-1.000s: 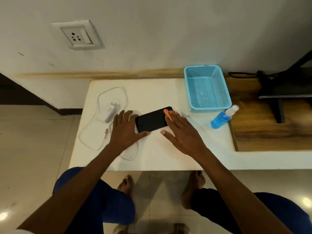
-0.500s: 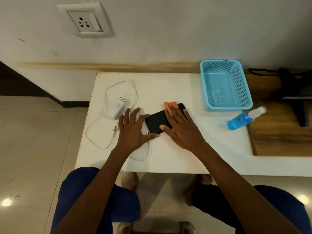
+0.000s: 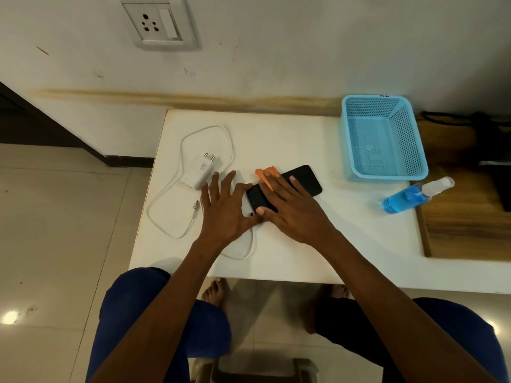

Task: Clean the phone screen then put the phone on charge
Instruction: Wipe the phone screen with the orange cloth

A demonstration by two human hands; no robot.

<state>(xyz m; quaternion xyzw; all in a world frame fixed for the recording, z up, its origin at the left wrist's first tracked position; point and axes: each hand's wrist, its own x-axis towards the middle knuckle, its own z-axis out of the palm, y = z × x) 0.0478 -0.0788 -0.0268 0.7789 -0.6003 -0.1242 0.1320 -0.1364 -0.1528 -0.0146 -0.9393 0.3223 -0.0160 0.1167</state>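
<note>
The phone [image 3: 284,189] lies flat and screen-up on the white tabletop [image 3: 290,244], directly under my right hand [image 3: 293,205] and just to the right of my left hand [image 3: 225,208], because I need a firm surface beneath it while I wipe. My left hand rests palm-down with the fingers spread flat, its thumb side against the phone's near-left end, so I judge it is there as a stop to keep the phone from sliding. My right hand lies across the screen with straight fingers pressing an orange cloth [image 3: 266,174] down onto the glass; only a corner of the cloth shows past my fingertips, at the phone's far edge. Neither hand curls round anything; both are flat and open. The charger adapter [image 3: 203,171] sits just beyond my left hand, its white cable [image 3: 163,194] looping out to that hand's left and back under my wrist, kept close for the charging step not yet begun. The wall socket [image 3: 159,23] is well beyond my left hand, up on the wall. Beyond and to the right of my right hand stands a blue basket [image 3: 383,138], and a blue spray bottle [image 3: 414,196] lies on its side further right, within easy reach.
</note>
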